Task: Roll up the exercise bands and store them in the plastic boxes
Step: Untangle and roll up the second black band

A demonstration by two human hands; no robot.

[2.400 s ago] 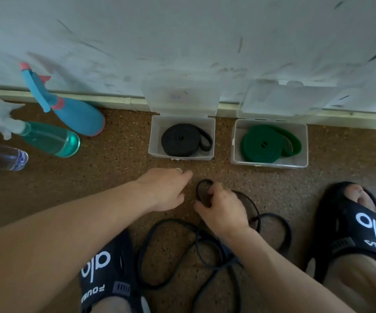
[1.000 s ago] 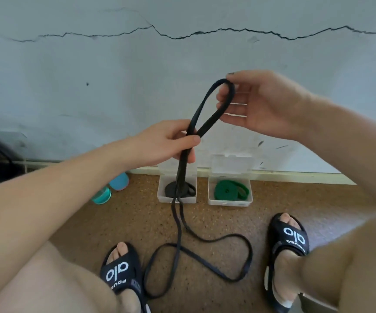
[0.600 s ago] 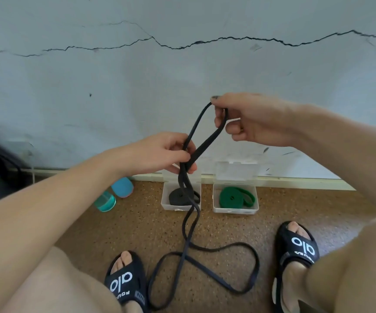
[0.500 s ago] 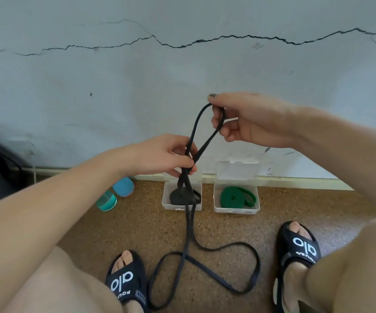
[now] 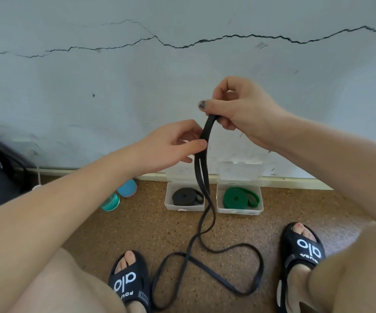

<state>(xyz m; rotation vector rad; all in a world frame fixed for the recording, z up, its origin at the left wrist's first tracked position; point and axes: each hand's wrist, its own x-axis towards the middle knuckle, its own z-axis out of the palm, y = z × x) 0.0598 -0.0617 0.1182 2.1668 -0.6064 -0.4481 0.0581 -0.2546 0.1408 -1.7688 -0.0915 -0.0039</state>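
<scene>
A pale wall (image 5: 182,86) with a long dark crack (image 5: 227,38) fills the upper part of the view, and a speckled brown floor (image 5: 150,227) runs below it. The person's bare arms reach in from both sides, with knees low in the corners and black slides, one on the left foot (image 5: 128,281) and one on the right foot (image 5: 304,249). A long black band (image 5: 205,177) hangs doubled from the hands, and its lower length lies in loose loops on the floor between the feet. The right hand (image 5: 241,109) is higher, and its curled fingers (image 5: 207,104) pinch the folded top end of the band. The left hand (image 5: 171,145) sits just below, its thumb and fingers (image 5: 199,144) closed around the two strands. Against the wall stand two clear plastic boxes side by side with lids open: the left box (image 5: 183,207) holds a rolled black band (image 5: 185,196), and the right box (image 5: 239,211) holds a rolled green band (image 5: 239,197). To the left of the boxes lie a blue bottle (image 5: 127,187) and a teal bottle (image 5: 110,202).
</scene>
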